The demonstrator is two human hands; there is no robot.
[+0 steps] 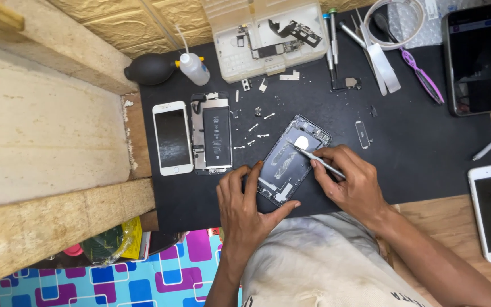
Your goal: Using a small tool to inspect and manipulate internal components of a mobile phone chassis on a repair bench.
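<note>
The left hand [245, 199] pinches the empty phone shell [291, 159] flat on the black mat [416, 148] so it cannot slide, while the right hand [348, 179] grips thin tweezers [316, 159] like a pencil, tip inside the shell.

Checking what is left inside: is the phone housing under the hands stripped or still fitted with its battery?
Stripped: the phone housing shows a bare inner shell, and a battery lies apart on the mat.

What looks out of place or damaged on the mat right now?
Nothing looks spilled or broken. Small screws and brackets lie loose on the black mat beside the empty phone housing, unsorted rather than in the parts tray.
</note>
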